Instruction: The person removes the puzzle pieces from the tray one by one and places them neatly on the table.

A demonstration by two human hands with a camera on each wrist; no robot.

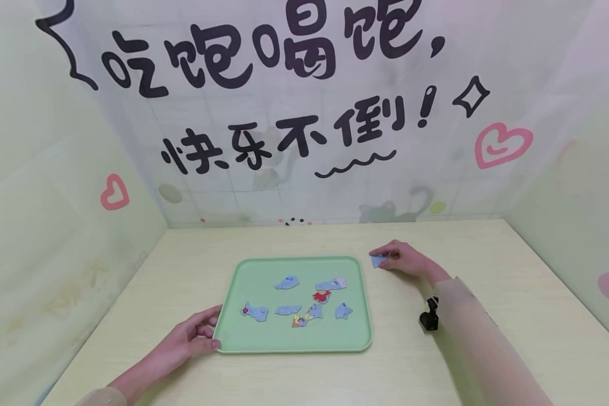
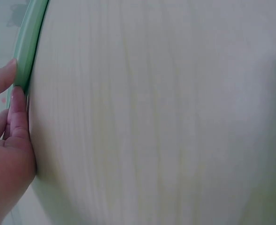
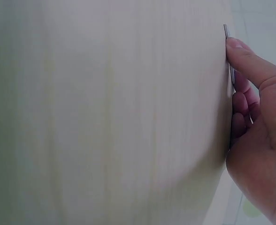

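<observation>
A light green tray (image 1: 254,338) lies on the table, with several flat, irregular blue puzzle pieces spread over it. Some carry printed colour, such as a red piece (image 1: 322,296) and a yellow-marked piece (image 1: 299,321). My left hand (image 1: 192,336) grips the tray's left side, thumb and fingers at the green rim (image 2: 29,47). Off the tray's far right corner, my right hand (image 1: 405,259) pinches a blue puzzle piece (image 1: 377,261) between thumb and fingers. In the right wrist view that piece (image 3: 226,32) shows edge-on as a thin strip.
The pale wood-grain table (image 1: 294,383) runs back to a printed wall (image 1: 264,197) with large black lettering. Side walls (image 1: 56,237) close in the left and right. A small black device (image 1: 429,316) sits by the right sleeve (image 1: 479,332).
</observation>
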